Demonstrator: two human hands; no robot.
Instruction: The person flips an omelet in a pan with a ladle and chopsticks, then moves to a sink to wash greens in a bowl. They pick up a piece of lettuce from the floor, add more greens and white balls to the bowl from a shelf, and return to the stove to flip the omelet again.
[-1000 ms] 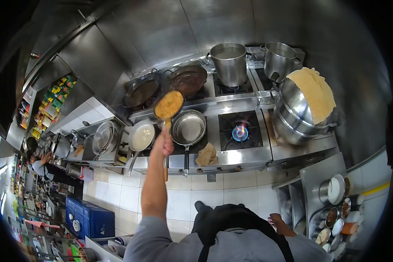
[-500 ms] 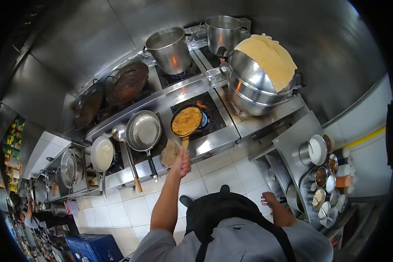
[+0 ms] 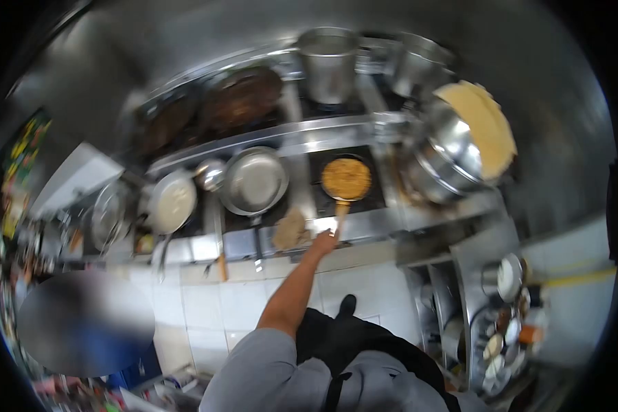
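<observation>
My left hand point(image 3: 325, 241) is closed around the light-coloured handle of a small dark frying pan point(image 3: 325, 195). In the pan lies a flat, golden-brown round point(image 3: 347, 178), which fills nearly its whole base. The pan sits over a front burner of the steel stove. Just left of my hand a brown folded cloth point(image 3: 290, 230) rests on the stove's front edge. Farther left stand a wide metal pan point(image 3: 255, 181) with a dark handle and a ladle point(image 3: 211, 175) beside it. My right hand is out of view.
Tall pots point(image 3: 327, 69) and large dark pans point(image 3: 244, 99) occupy the back burners. On the right, a big steel steamer-like pot point(image 3: 443, 161) carries a pale yellow sheet point(image 3: 484, 130). Ingredient bowls point(image 3: 509, 276) crowd the right-hand counter. A pan of pale liquid point(image 3: 173, 204) stands left.
The view has turned and blurred, shifting the stove rightward in frame. My left hand still grips the frying pan, which now covers the burner flame. My right hand has left the view.
</observation>
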